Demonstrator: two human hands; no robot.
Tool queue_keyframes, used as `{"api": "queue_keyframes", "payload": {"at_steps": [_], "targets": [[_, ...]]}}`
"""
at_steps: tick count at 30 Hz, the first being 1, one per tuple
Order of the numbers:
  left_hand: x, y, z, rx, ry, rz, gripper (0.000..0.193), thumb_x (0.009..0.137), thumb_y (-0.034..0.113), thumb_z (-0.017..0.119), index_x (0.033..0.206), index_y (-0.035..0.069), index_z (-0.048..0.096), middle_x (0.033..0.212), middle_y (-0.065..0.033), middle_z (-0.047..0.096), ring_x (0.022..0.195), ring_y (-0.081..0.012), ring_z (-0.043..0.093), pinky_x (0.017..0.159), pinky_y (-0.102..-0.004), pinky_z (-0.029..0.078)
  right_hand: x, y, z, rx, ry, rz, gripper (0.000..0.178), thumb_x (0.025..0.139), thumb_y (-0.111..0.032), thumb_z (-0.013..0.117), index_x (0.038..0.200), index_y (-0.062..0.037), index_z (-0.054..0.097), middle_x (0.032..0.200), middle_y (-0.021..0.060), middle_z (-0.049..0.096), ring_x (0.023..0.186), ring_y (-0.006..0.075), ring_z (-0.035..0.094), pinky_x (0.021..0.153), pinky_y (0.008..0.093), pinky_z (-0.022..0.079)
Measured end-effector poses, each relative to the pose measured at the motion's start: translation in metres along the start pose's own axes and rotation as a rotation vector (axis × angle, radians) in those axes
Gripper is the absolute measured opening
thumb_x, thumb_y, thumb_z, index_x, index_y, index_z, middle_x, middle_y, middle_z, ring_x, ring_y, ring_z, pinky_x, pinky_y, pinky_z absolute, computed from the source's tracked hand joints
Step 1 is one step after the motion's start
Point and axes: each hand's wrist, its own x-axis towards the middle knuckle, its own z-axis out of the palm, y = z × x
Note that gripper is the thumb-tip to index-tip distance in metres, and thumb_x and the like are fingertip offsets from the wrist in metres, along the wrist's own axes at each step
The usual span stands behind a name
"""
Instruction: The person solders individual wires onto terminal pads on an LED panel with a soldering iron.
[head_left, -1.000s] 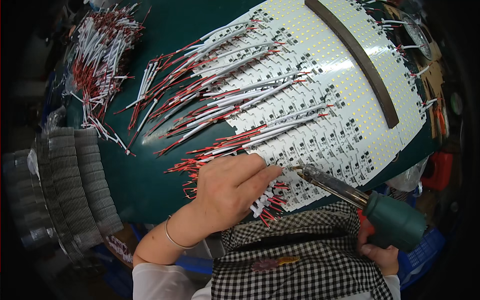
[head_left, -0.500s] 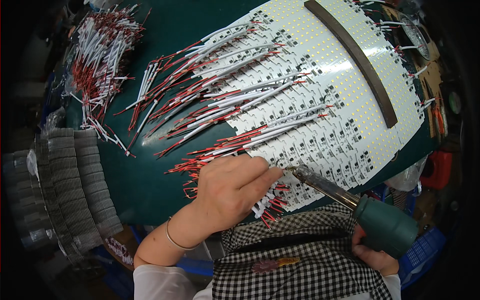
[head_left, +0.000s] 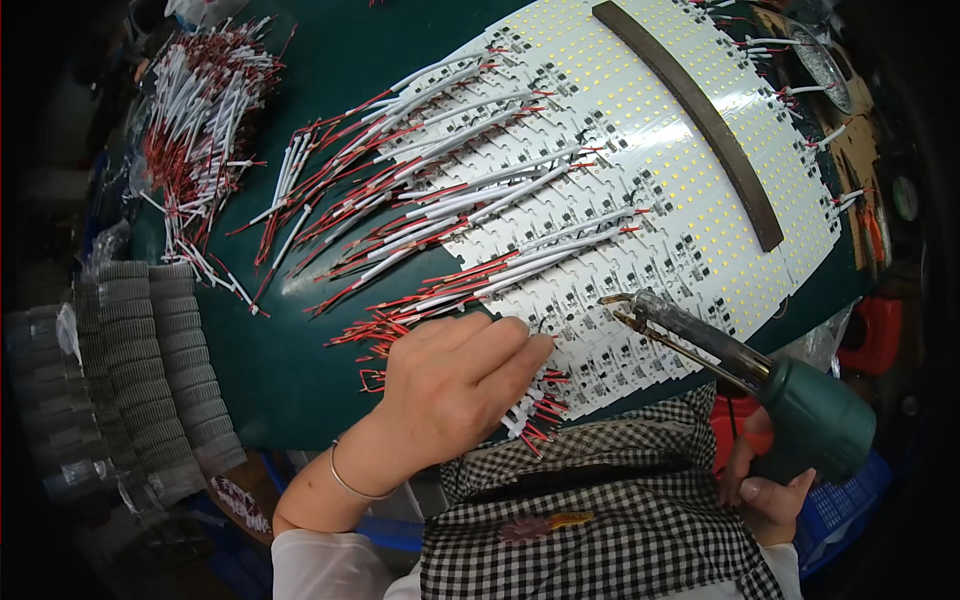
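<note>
At the near edge of the white circuit boards, my left hand is closed in a pinch. It appears to hold a thin wire, mostly hidden by the fingers. White wires with red ends stick out beneath that hand, and more red wire ends lie to its left. My right hand grips the green handle of a soldering iron. The iron's metal tip hangs over the boards, up and to the right of my left fingertips and apart from them. Wire bundles lie in rows across the boards.
A dark curved bar rests across the boards, which carry rows of small yellow LEDs. A heap of red and white wires is at the far left of the green table. Stacked grey ribbed parts stand at the left.
The soldering iron has moved right and its tip has come away from my left fingertips. My right hand has shifted right with it. My left hand has barely moved.
</note>
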Motion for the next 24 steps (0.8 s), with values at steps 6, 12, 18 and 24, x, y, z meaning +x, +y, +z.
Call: {"api": "queue_keyframes", "payload": {"at_steps": [6,12,18,24], "targets": [[0.007,0.010,-0.016,-0.061,-0.096,-0.105,0.031,0.065,0.005,0.062,0.096,0.002,0.070,0.082,-0.0087,0.063,0.068,-0.0222,0.062,0.057,-0.0317,0.050,0.004,0.002,-0.003,0.021,-0.015,-0.057,0.063,0.065,-0.007,0.069,0.117,0.0152,0.043,0.054,0.0116,0.052,0.037,0.0169,0.050,0.034,0.0281,0.045],[0.003,0.025,-0.009,-0.193,0.184,-0.316,0.040,0.062,-0.004,0.063,0.102,0.002,0.066,0.081,-0.0071,0.064,0.063,-0.0211,0.062,0.052,-0.0321,0.048,0.005,0.002,-0.007,0.051,-0.028,-0.054,0.063,0.066,-0.008,0.070,0.117,0.0155,0.042,0.052,0.0115,0.052,0.037,0.0173,0.051,0.034,0.0279,0.045],[0.010,0.013,0.000,-0.096,0.087,-0.191,0.038,0.057,-0.007,0.062,0.093,0.004,0.066,0.076,-0.0059,0.060,0.060,-0.0219,0.060,0.050,-0.0320,0.046,0.002,0.003,-0.012,0.016,-0.020,-0.003,0.064,0.065,-0.008,0.071,0.118,0.0149,0.043,0.057,0.0128,0.054,0.037,0.0170,0.051,0.034,0.0266,0.044],[0.011,0.014,0.004,-0.116,0.064,-0.203,0.041,0.056,-0.006,0.064,0.096,0.003,0.068,0.076,-0.0064,0.057,0.059,-0.0215,0.057,0.048,-0.0321,0.044,0.003,0.007,-0.015,-0.003,-0.057,-0.050,0.064,0.064,-0.008,0.071,0.117,0.0153,0.044,0.064,0.0146,0.056,0.037,0.0167,0.050,0.034,0.0261,0.043]]}}
